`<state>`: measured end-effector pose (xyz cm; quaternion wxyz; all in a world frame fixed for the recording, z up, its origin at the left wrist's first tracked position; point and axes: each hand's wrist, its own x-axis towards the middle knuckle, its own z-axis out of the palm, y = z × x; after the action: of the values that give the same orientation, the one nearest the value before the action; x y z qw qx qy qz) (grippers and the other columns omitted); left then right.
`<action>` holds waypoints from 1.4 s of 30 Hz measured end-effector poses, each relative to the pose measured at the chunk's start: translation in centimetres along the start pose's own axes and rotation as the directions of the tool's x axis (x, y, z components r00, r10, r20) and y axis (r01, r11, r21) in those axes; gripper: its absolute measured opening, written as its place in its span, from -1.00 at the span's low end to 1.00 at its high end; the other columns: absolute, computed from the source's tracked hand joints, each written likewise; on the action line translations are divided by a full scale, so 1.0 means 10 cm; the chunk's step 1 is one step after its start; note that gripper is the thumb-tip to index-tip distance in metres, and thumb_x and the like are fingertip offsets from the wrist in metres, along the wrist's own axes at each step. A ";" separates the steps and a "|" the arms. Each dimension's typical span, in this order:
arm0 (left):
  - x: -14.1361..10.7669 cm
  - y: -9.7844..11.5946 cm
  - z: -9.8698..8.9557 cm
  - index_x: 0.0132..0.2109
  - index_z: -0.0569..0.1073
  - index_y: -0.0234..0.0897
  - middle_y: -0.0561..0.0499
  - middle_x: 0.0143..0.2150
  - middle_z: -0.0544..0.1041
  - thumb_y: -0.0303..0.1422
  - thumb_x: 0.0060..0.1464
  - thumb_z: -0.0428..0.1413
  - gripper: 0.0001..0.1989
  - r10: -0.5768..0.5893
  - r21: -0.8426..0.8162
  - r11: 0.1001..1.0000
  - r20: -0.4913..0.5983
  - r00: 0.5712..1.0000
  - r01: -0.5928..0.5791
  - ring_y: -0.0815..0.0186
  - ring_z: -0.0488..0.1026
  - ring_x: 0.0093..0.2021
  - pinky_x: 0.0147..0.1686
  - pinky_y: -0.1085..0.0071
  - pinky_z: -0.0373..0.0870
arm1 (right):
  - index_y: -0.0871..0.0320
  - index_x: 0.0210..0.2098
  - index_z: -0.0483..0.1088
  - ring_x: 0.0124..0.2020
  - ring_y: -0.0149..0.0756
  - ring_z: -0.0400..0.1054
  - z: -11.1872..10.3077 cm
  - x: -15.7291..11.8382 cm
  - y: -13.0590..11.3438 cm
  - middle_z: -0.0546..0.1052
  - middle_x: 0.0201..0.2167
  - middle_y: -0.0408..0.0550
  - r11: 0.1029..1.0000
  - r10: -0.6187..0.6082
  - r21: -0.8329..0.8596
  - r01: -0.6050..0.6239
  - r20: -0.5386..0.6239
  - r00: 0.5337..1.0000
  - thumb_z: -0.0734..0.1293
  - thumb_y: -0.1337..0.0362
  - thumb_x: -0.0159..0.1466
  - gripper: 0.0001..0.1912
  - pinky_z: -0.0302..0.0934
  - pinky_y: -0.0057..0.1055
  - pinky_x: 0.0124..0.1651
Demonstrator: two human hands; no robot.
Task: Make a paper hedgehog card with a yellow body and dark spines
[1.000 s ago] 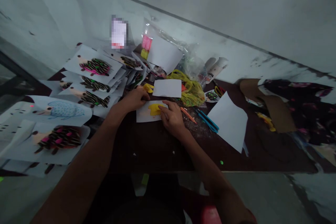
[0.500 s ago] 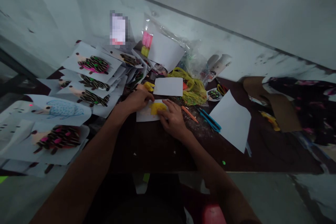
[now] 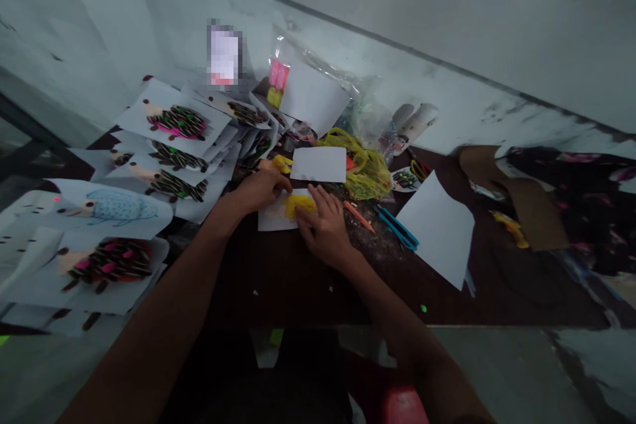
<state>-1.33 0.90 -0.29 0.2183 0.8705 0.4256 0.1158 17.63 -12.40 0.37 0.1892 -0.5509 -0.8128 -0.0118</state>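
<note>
A small white sheet of paper (image 3: 271, 222) lies on the dark table, with flattened yellow modelling clay (image 3: 297, 202) and a paler patch on it. My left hand (image 3: 263, 189) is closed at the sheet's upper left edge, its bent fingertips beside the clay. Over the sheet's right side rests my right hand (image 3: 325, 225), fingers stretched out and touching the clay's edge. Just beyond stands a blank white paper (image 3: 318, 164), with a yellow lump (image 3: 282, 163) to its left.
Stacked hedgehog pictures (image 3: 176, 122) cover the left side. Right of my hands lie an orange tool (image 3: 358, 216), blue scissors (image 3: 397, 227) and a large white sheet (image 3: 440, 228). A yellow net bag (image 3: 368, 172) and clear plastic bag (image 3: 368, 116) stand by the wall.
My right hand has shifted slightly right and its fingers have moved back, so more of the yellow clay shows. My left hand stays in place.
</note>
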 end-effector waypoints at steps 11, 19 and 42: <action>0.00 0.01 -0.01 -0.10 0.68 -0.15 -0.06 -0.12 0.68 -0.52 0.07 0.01 -0.60 -0.008 -0.006 1.000 0.012 1.000 0.008 0.18 0.57 -0.15 -0.13 0.36 0.45 | 0.08 -0.07 0.52 0.47 0.06 0.01 0.04 -0.02 0.06 0.32 0.38 0.09 0.995 0.043 -0.087 -0.047 -0.054 0.998 0.25 0.26 0.43 -0.79 -0.08 0.25 0.42; 0.02 -0.01 0.03 -0.13 0.69 -0.14 -0.04 -0.14 0.69 -0.52 0.05 0.01 -0.60 -0.014 0.010 1.000 -0.010 1.000 0.014 0.19 0.58 -0.17 -0.17 0.39 0.47 | 0.06 0.05 0.50 0.48 0.05 0.00 0.03 0.03 0.04 0.21 0.44 0.10 0.996 0.077 -0.048 -0.078 -0.025 0.997 0.25 0.22 0.44 -0.73 -0.05 0.19 0.41; 0.01 0.02 0.00 -0.15 0.69 -0.16 -0.06 -0.11 0.68 -0.53 0.07 0.02 -0.62 -0.029 -0.012 1.000 0.009 1.000 0.029 0.18 0.58 -0.13 -0.11 0.36 0.48 | 0.04 0.10 0.51 0.48 0.11 -0.02 0.11 0.02 0.00 0.23 0.43 0.13 0.997 0.073 -0.038 -0.072 0.015 0.997 0.30 0.13 0.42 -0.68 -0.08 0.21 0.41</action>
<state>-1.15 0.90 -0.21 0.2273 0.8635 0.4364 0.1112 17.22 -12.02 -0.61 0.1726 -0.5836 -0.7933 -0.0156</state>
